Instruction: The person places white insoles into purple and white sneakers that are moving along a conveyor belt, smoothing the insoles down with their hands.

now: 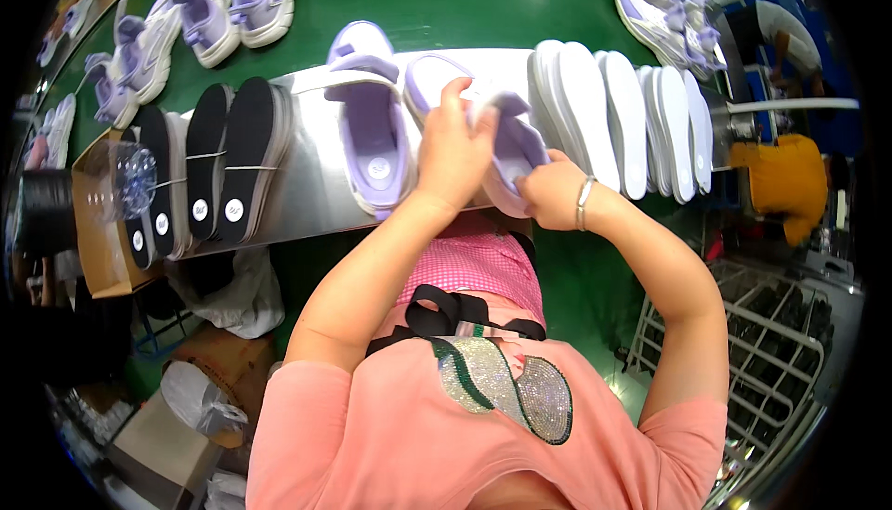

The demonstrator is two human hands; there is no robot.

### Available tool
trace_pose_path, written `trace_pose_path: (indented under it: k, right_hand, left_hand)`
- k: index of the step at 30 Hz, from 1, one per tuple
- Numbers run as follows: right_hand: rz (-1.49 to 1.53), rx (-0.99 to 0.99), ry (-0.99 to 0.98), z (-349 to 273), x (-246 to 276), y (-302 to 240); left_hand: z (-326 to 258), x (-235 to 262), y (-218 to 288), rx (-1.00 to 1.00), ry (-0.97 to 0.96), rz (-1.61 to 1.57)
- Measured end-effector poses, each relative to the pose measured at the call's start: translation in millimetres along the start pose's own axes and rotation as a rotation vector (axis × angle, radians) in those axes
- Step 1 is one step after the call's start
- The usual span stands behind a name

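Between both hands, a lilac-and-white fabric sneaker (514, 152) is being held above the near edge of the long metal desk (307, 199). The left hand (453, 150) is closing its grip over the shoe's collar and inner side, fingers curling across the top. The right hand (550, 194) is gripping the shoe from below and to the right, near the heel. The shoe's long axis is running from the right grip diagonally up and away toward the left grip's fingertips. Just left of the left grip, a matching lilac sneaker (372, 134) is lying on the desk. Farther left, black foam insoles (218, 171) are standing on edge; right of the right grip, white foam insoles (613, 111) are leaning in a row.
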State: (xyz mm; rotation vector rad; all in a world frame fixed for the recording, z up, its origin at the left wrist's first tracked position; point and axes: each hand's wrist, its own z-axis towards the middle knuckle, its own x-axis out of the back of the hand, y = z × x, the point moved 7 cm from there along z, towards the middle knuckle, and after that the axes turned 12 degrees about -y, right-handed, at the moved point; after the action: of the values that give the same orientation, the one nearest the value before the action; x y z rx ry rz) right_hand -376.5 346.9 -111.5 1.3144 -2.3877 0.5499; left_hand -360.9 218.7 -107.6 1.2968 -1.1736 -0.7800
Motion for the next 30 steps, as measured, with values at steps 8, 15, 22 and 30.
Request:
trace_pose_path:
  k: [8, 15, 22, 30]
  right_hand:
    - [0.086, -0.010, 0.129, 0, 5, -18]
    - [0.241, -0.056, 0.231, 18, 38, -59]
    - [0.320, 0.124, 0.329, 13, 41, -65]
    - [0.256, 0.284, 1.011, -74, 59, 7]
  left_hand:
    - [-54, 80, 38, -0.228, 0.070, 0.414]
    - [-40, 82, 13, 0.095, -0.104, 0.675]
    - [-3, 60, 10, 0.164, -0.163, 0.941]
    - [97, 111, 21, -0.019, 0.087, 0.820]
